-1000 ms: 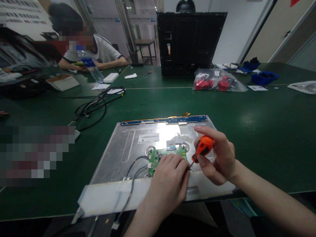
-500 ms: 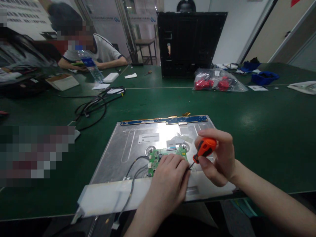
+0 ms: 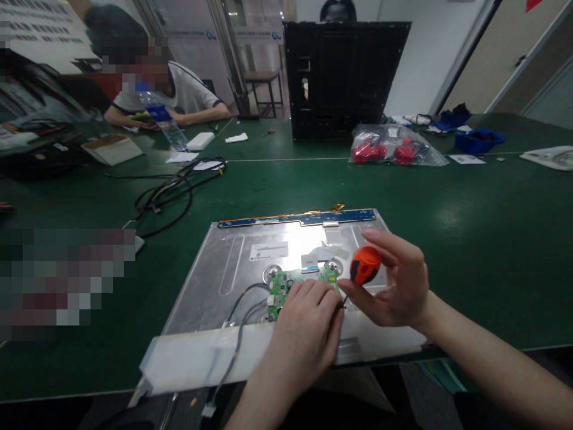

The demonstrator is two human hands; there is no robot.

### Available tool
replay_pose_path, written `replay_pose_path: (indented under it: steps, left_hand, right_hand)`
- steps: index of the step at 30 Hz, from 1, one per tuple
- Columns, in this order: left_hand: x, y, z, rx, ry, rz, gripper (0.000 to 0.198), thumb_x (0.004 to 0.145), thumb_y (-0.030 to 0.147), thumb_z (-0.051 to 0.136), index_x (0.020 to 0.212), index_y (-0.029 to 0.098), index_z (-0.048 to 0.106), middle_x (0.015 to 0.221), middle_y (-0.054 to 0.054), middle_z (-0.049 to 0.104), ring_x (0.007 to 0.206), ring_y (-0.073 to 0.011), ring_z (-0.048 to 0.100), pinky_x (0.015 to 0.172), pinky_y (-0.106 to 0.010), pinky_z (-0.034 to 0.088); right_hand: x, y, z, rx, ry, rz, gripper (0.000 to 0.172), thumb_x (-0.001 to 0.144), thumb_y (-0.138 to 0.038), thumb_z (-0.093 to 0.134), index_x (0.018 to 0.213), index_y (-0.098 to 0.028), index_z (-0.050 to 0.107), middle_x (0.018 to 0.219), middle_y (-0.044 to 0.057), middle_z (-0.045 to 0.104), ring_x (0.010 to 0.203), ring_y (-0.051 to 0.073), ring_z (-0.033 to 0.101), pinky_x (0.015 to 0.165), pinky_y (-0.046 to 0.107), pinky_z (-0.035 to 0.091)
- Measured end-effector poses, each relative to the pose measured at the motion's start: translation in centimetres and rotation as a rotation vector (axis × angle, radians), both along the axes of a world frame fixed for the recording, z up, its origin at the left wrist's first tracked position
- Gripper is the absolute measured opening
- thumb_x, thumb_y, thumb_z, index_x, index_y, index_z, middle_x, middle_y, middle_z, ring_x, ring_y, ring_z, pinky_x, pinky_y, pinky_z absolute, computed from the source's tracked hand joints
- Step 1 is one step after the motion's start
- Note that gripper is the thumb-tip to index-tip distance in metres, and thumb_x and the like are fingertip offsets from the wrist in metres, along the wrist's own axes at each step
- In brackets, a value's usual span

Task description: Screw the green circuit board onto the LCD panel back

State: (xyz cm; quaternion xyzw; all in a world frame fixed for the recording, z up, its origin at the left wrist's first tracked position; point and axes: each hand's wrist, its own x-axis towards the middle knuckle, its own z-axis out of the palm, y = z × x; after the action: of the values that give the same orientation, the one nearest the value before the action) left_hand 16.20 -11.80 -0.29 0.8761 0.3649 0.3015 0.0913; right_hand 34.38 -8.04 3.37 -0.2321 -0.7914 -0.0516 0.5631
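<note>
In the head view a stubby screwdriver (image 3: 366,266) with an orange and black handle leans over the right end of a green circuit board (image 3: 295,276). My right hand (image 3: 400,280) has its thumb and fingers around the handle. Only a bit of the dark shaft shows, beside the fingers of my left hand (image 3: 311,310). That hand rests across the board, its fingers bent and pressed together, their tips hidden. Under the board lies a silver display panel (image 3: 208,286) with a blue circuit strip (image 3: 295,218) along its far edge.
Grey cables (image 3: 242,334) run from the board over the panel's near edge. Black cables (image 3: 179,185) lie coiled at left, near a water bottle (image 3: 163,119). A black monitor back (image 3: 347,77) and a bag of red parts (image 3: 394,146) stand farther off. A person (image 3: 192,89) sits across the table.
The screwdriver handle has tipped toward upright and moved slightly left. My right hand has shifted its fingers around it, thumb now farther left. My left hand has stayed put.
</note>
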Motion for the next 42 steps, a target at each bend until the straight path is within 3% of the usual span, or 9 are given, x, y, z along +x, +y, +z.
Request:
replay_pose_path:
  steps: [7, 16, 42]
  left_hand:
    - [0.1, 0.1, 0.0, 0.04, -0.004, 0.005, 0.012, 0.094, 0.008, 0.056, 0.096, 0.02, 0.06, 0.093, -0.008, 0.071, 0.086, -0.0267, 0.065, 0.077, -0.04, 0.052]
    - [0.05, 0.11, -0.25, 0.051, 0.018, -0.004, 0.012, 0.095, 0.009, 0.053, 0.095, 0.019, 0.059, 0.095, -0.009, 0.072, 0.087, -0.0277, 0.066, 0.077, -0.042, 0.054]
    - [0.11, 0.17, -0.06, 0.07, -0.003, -0.003, 0.014, 0.094, 0.007, 0.05, 0.094, 0.019, 0.058, 0.092, -0.008, 0.071, 0.086, -0.0267, 0.065, 0.076, -0.041, 0.054]
  right_hand:
    - [0.02, -0.01, -0.06, -0.066, 0.013, 0.095, 0.063, 0.097, -0.022, 0.066, 0.155, -0.019, 0.042, 0.086, 0.0, 0.065, 0.055, 0.016, 0.058, 0.044, 0.028, 0.055]
    - [0.05, -0.03, -0.27, -0.056, 0.028, 0.094, 0.062, 0.09, -0.017, 0.065, 0.149, -0.017, 0.047, 0.086, 0.0, 0.066, 0.053, 0.014, 0.06, 0.044, 0.027, 0.054]
    - [0.05, 0.06, 0.46, -0.039, -0.034, 0.07, 0.058, 0.094, -0.021, 0.064, 0.149, -0.018, 0.046, 0.082, -0.001, 0.065, 0.054, 0.014, 0.061, 0.045, 0.026, 0.053]
